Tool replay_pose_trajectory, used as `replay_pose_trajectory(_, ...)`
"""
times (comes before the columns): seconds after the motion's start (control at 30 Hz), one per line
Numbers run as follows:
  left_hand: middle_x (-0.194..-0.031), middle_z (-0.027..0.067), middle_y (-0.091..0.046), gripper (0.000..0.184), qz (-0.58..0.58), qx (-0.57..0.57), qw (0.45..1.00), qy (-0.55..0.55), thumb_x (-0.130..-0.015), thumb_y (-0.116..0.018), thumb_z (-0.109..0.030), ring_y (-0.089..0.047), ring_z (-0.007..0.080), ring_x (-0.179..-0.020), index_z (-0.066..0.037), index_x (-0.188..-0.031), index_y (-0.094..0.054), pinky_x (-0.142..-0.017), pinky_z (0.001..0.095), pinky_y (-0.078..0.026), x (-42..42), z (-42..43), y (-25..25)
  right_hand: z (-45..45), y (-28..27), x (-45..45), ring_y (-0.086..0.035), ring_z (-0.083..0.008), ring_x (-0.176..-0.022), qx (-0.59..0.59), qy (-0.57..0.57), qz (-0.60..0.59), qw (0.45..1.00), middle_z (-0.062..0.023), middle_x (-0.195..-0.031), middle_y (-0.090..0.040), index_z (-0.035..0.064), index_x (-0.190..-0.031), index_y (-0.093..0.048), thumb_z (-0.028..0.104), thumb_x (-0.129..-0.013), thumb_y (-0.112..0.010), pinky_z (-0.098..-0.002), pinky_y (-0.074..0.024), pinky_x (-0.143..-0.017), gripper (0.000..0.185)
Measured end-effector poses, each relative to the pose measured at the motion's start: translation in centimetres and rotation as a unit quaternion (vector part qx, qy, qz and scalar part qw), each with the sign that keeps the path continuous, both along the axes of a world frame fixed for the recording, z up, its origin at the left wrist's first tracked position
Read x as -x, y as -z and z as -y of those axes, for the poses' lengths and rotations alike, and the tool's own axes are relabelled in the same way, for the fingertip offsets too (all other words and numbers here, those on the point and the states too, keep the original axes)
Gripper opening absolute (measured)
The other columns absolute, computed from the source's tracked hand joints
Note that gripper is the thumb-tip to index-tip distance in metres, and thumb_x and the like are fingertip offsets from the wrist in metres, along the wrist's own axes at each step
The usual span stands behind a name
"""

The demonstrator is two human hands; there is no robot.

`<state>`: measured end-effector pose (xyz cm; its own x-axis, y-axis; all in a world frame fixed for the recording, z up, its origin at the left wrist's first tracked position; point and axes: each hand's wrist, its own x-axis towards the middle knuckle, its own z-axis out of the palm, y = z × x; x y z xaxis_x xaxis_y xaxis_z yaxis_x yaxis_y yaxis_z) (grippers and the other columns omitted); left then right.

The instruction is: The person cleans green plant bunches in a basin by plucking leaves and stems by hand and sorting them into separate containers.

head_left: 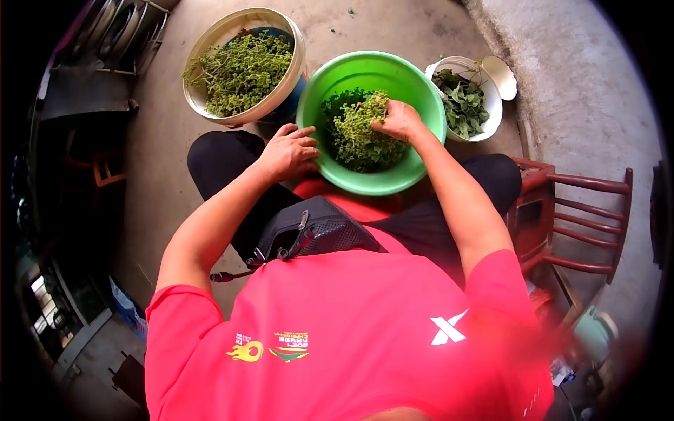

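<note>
A green plastic basin (330,77) stands between my knees, holding stems with clusters of small green berries. My right hand (400,121) reaches into it from the right, fingers closed on a bunch of green berry clusters (358,126). Darker clusters lie beneath the bunch and around it. At the basin's left side, my left hand (286,151) grips the rim with its fingers bent over the edge; its thumb is partly hidden.
Left of the basin stands a white-rimmed bucket (193,88) heaped with berry clusters. A white pail (495,116) with green leaves sits at the right. A reddish wooden chair (586,217) stands beside my right knee. A black waist bag (316,228) lies at my lap.
</note>
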<state>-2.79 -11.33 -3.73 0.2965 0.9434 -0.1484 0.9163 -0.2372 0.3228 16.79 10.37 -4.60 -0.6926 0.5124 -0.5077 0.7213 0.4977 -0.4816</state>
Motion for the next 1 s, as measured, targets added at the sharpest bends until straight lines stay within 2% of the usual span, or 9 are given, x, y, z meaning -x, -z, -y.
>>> replay_pose_trajectory(0.17,-0.119,0.0082,-0.055,0.052,0.06,0.026,0.995,-0.071,-0.07,-0.071,-0.038,-0.042,0.0255,-0.123,-0.013,-0.114,-0.056,-0.101,0.0438,-0.03,-1.1,-1.0,-1.8,-0.2,-3.7,-2.0,-0.06,-0.0354,-0.088,0.016,0.047,-0.084,0.995,-0.0246,-0.092,-0.062,-0.005,-0.094,-0.061,0.043,-0.064,-0.067,-0.0396,-0.0481,-0.079,0.057)
replay_pose_trajectory(0.23,-0.126,0.0136,-0.048,0.072,0.231,-0.002,0.951,-0.206,-0.069,-0.073,-0.042,-0.04,0.0293,-0.125,-0.011,-0.128,-0.045,-0.102,0.045,-0.031,-2.0,-2.1,-4.0,0.1,-5.1,-2.8,-0.06,-0.0352,-0.087,0.045,0.074,-0.124,0.988,-0.0242,-0.09,-0.062,-0.0065,-0.095,-0.06,0.041,-0.063,-0.068,-0.0387,-0.0477,-0.078,0.058)
replay_pose_trajectory(0.37,-0.136,0.0164,-0.038,0.097,0.427,0.046,0.884,-0.186,-0.062,-0.079,-0.045,-0.041,0.0306,-0.124,-0.008,-0.137,-0.03,-0.101,0.0399,-0.035,-3.9,-5.1,-6.4,0.7,-5.6,-3.6,-0.06,-0.0335,-0.088,0.069,0.056,-0.178,0.98,-0.0228,-0.094,-0.062,-0.0047,-0.1,-0.058,0.037,-0.062,-0.07,-0.0382,-0.0467,-0.079,0.058)
replay_pose_trajectory(0.43,-0.137,0.019,-0.035,0.102,0.371,0.041,0.912,-0.169,-0.06,-0.081,-0.045,-0.044,0.0305,-0.121,-0.008,-0.139,-0.027,-0.1,0.0385,-0.036,-4.9,-6.6,-7.4,1.4,-6.3,-3.5,-0.059,-0.0334,-0.092,0.06,0.033,-0.159,0.985,-0.0221,-0.097,-0.062,-0.0025,-0.102,-0.059,0.04,-0.063,-0.069,-0.0386,-0.0459,-0.083,0.058)
replay_pose_trajectory(0.53,-0.129,0.0207,-0.044,0.098,0.302,-0.004,0.943,-0.142,-0.061,-0.081,-0.044,-0.048,0.0299,-0.117,-0.008,-0.137,-0.031,-0.098,0.0385,-0.038,-5.6,-7.9,-6.8,2.5,-4.7,-3.7,-0.056,-0.0325,-0.103,0.07,-0.032,-0.205,0.976,-0.0216,-0.11,-0.058,0.0008,-0.112,-0.054,0.045,-0.064,-0.068,-0.0375,-0.0426,-0.09,0.067)
replay_pose_trajectory(0.67,-0.116,0.0135,-0.054,0.068,0.407,0.14,0.87,-0.24,-0.075,-0.073,-0.028,-0.056,0.0231,-0.103,-0.008,-0.131,-0.04,-0.086,0.0335,-0.047,-5.2,-7.8,-4.5,1.8,-1.8,-3.9,-0.051,-0.0318,-0.112,0.072,-0.019,-0.304,0.95,-0.0227,-0.121,-0.052,-0.0018,-0.125,-0.044,0.044,-0.063,-0.07,-0.0363,-0.0395,-0.096,0.082)
replay_pose_trajectory(0.73,-0.096,0.007,-0.062,0.038,0.552,0.173,0.732,-0.36,-0.082,-0.062,-0.007,-0.062,0.0152,-0.076,-0.007,-0.119,-0.051,-0.062,0.0275,-0.052,-5.3,-7.3,-4.3,2.0,-2.8,-4.2,-0.057,-0.0234,-0.101,0.228,0.037,-0.356,0.905,-0.014,-0.111,-0.058,0.0009,-0.127,-0.045,0.032,-0.072,-0.068,-0.0323,-0.044,-0.089,0.067)
replay_pose_trajectory(0.83,-0.08,0.0039,-0.062,0.024,0.612,0.185,0.662,-0.391,-0.079,-0.063,-0.005,-0.06,0.0131,-0.067,-0.005,-0.103,-0.058,-0.052,0.0258,-0.05,-4.7,-6.7,-4.3,1.4,-4.0,-4.9,-0.055,-0.0106,-0.087,0.37,0.091,-0.343,0.859,-0.0086,-0.11,-0.057,0.0076,-0.128,-0.044,0.019,-0.081,-0.063,-0.0245,-0.0465,-0.074,0.051)
replay_pose_trajectory(1.0,-0.081,0.0046,-0.061,0.006,0.634,0.174,0.649,-0.383,-0.081,-0.059,-0.004,-0.057,0.0123,-0.068,-0.005,-0.087,-0.06,-0.052,0.0261,-0.047,-4.3,-5.5,-4.7,1.6,-3.7,-5.4,-0.056,-0.0102,-0.079,0.332,0.165,-0.299,0.879,-0.003,-0.096,-0.059,0.0071,-0.112,-0.057,0.022,-0.084,-0.06,-0.026,-0.0502,-0.062,0.032)
